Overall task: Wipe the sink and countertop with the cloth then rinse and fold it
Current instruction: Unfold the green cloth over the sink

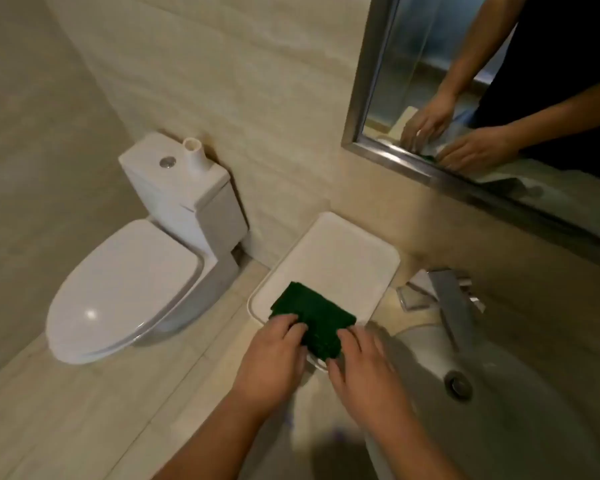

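A dark green cloth point(310, 315), folded into a small rectangle, lies on the near part of a white tray point(336, 252) on the countertop left of the sink point(499, 417). My left hand point(274, 362) rests its fingertips on the cloth's left near corner. My right hand point(364, 365) presses on the cloth's right near edge. Both hands have their fingers on the cloth and pinch its near edge. The white basin with its drain point(459, 385) lies to the right of my hands.
A chrome faucet point(452, 299) stands behind the basin. A mirror point(482, 98) on the wall reflects both hands. A white toilet point(136, 271) with its lid down stands at the left, with a small white vase point(196, 155) on its tank.
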The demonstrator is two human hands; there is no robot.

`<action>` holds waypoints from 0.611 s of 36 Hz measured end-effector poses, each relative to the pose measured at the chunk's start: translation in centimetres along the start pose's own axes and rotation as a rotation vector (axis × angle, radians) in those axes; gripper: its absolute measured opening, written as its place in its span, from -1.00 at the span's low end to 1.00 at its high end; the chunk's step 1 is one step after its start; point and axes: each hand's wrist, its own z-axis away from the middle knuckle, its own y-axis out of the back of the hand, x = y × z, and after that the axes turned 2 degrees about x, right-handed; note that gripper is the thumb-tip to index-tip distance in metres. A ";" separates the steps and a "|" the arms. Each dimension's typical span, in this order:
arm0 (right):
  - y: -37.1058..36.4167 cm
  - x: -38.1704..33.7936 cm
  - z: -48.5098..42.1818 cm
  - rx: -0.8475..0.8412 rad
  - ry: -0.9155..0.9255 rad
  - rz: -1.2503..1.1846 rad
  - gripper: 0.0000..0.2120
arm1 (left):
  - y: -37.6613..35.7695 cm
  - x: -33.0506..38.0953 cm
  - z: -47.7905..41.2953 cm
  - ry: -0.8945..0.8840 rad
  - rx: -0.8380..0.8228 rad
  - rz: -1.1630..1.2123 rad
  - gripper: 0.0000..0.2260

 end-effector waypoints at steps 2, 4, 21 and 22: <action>-0.8 -0.3 -1.5 0.048 0.033 -0.016 -0.51 | -0.4 -0.7 -1.5 -0.021 0.006 0.007 -0.71; -1.3 -0.7 -2.8 0.085 0.064 0.001 -0.52 | -0.4 -1.3 -3.0 -0.031 0.014 0.003 -0.71; -3.5 0.1 -5.9 0.297 0.164 0.089 -0.89 | -0.8 -2.6 -5.5 -0.111 0.017 -0.059 -0.92; -3.3 0.2 -6.1 0.304 0.167 0.076 -0.88 | -0.5 -2.4 -5.7 -0.105 0.012 -0.059 -0.93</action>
